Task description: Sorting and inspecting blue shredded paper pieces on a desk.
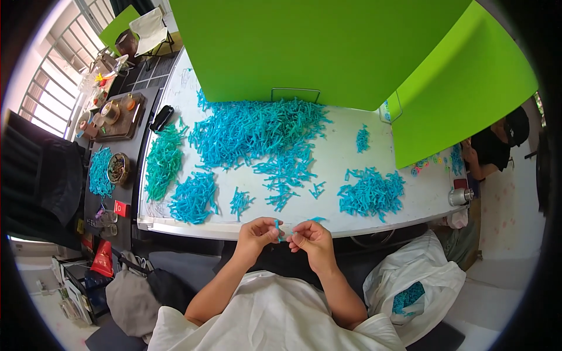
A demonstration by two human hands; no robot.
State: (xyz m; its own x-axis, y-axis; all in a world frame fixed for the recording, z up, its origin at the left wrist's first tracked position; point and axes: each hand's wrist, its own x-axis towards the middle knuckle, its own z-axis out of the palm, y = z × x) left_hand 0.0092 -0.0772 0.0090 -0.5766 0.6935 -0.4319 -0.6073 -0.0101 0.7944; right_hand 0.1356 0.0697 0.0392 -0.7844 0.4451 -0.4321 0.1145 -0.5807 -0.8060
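Just in front of the table's near edge, my left hand [257, 236] pinches a small blue plastic piece [277, 224] between thumb and fingers. Facing it, my right hand [313, 238] is closed in a pinch, its fingertips close to the piece. Whatever those right fingertips hold is too small to make out. Beyond my hands, a few loose blue pieces [318, 219] lie at the table edge. Small clusters [241, 202] and larger heaps [372, 192] of similar thin blue pieces are spread over the white table [304, 218].
A big blue-green pile [257, 131] sits against an upright green panel [328, 52]. Left of it are a greener heap [164, 161] and a black object [161, 118]. A white bag [418, 275] with blue pieces stands at my right. Another person [497, 143] is behind the right panel.
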